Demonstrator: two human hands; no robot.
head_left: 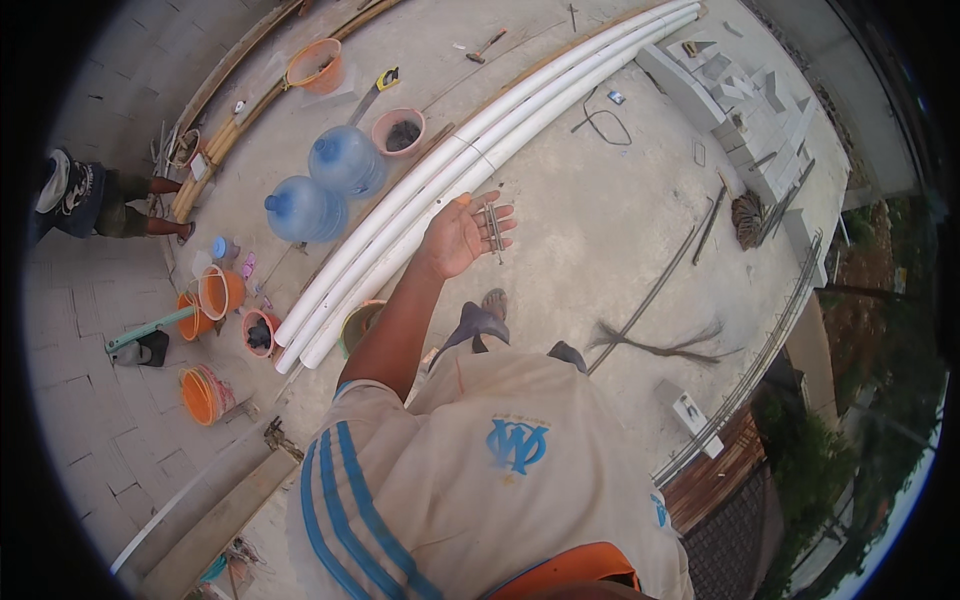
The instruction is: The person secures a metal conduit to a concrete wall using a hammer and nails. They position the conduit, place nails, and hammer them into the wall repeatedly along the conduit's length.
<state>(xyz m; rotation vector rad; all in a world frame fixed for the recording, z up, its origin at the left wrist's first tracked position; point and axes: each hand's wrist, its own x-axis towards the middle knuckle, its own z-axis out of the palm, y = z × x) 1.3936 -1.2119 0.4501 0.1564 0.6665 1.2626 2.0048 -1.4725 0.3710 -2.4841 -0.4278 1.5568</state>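
Observation:
My left hand [455,240] is stretched out in front of me, palm up, with the fingers loosely extended. Several long grey metal nails [493,226] lie across its fingers, side by side. Something orange shows at the thumb tip; I cannot make out what it is. Just left of the hand run long white pipes [400,235], laid together on the concrete floor. My right hand is out of view.
Two blue water jugs [306,209], orange buckets [221,292] and a handsaw [374,92] lie left of the pipes. A person [95,195] stands at far left. Stacked pale blocks [765,160] are at upper right. A twig broom [660,348] lies nearer, by the roof edge.

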